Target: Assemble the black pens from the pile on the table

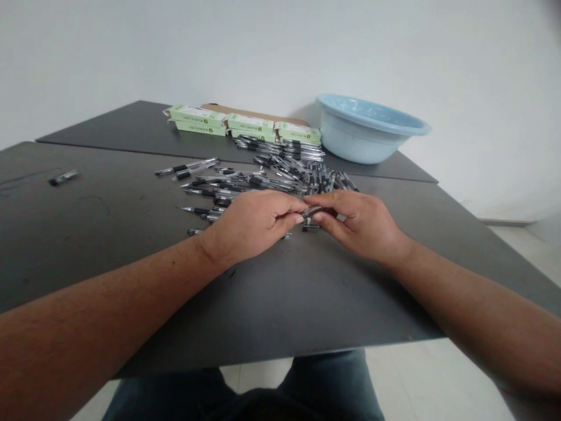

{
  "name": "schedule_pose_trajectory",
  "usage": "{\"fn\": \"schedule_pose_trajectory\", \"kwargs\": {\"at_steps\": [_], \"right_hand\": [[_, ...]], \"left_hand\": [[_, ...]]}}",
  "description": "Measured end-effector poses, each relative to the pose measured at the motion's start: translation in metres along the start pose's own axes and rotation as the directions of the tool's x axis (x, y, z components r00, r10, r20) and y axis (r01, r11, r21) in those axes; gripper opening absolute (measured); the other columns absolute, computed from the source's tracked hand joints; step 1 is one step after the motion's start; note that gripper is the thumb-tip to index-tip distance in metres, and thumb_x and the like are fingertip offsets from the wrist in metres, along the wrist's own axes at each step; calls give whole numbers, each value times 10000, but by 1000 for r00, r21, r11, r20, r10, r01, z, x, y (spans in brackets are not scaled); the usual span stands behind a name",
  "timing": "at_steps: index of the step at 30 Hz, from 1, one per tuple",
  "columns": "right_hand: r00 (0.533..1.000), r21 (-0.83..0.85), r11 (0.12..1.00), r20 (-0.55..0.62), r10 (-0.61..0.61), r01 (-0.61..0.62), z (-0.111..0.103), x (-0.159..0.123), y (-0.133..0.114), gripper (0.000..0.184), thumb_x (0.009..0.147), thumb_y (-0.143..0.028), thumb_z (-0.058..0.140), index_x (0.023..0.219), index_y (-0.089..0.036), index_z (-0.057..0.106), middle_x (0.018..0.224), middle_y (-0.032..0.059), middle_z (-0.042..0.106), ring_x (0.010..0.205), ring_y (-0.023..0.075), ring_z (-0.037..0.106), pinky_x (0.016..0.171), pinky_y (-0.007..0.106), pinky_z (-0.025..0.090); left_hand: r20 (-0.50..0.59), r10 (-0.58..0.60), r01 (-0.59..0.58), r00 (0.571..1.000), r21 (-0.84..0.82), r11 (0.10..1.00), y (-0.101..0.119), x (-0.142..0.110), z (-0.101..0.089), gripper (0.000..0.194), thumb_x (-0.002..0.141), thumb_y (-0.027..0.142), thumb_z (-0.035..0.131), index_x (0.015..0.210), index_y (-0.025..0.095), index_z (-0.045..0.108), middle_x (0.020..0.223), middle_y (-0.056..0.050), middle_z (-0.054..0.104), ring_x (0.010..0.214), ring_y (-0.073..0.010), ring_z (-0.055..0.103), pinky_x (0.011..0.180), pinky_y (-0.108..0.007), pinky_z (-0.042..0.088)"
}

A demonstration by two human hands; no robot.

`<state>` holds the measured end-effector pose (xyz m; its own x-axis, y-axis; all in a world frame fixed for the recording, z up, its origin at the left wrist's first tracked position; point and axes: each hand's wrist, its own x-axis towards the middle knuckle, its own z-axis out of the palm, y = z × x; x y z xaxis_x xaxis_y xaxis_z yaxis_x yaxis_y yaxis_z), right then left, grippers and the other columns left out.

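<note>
Between my two hands is a pen (312, 211), partly hidden by the fingers. My left hand (258, 225) pinches one end of it between thumb and fingers. The other end is gripped by my right hand (362, 222), also with thumb and fingers. Behind and beneath the hands lies a loose heap of pens (280, 181), clear-barrelled with black grips. Some tips stick out to the left of my left hand, and a short dark piece (311, 227) lies just under the right fingers.
Several green and white boxes (199, 120) stand stacked at the back. Right of them sits a light blue basin (368, 137). A pen cap or short pen piece (63, 178) lies far left on the dark table (280, 316). A white wall rises behind.
</note>
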<state>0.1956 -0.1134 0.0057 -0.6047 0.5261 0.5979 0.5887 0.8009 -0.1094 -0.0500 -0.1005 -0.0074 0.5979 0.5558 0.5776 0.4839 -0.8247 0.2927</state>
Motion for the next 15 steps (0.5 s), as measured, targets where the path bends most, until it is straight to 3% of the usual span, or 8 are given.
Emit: {"fn": "schedule_pose_trajectory", "kwargs": {"at_steps": [15], "right_hand": [[999,-75,996,13,-44,45,1,-1,4,302,1020,-228,631,1288,-134,733,1135,115,831,1002,235,794,917,339,625]], "left_hand": [[-4,14,-13,1000,28,1000,-1,-1,2,258,1033,256,581,1194,179,767,1118,-54,817,1078,-206,760,1011,-324,559]]}}
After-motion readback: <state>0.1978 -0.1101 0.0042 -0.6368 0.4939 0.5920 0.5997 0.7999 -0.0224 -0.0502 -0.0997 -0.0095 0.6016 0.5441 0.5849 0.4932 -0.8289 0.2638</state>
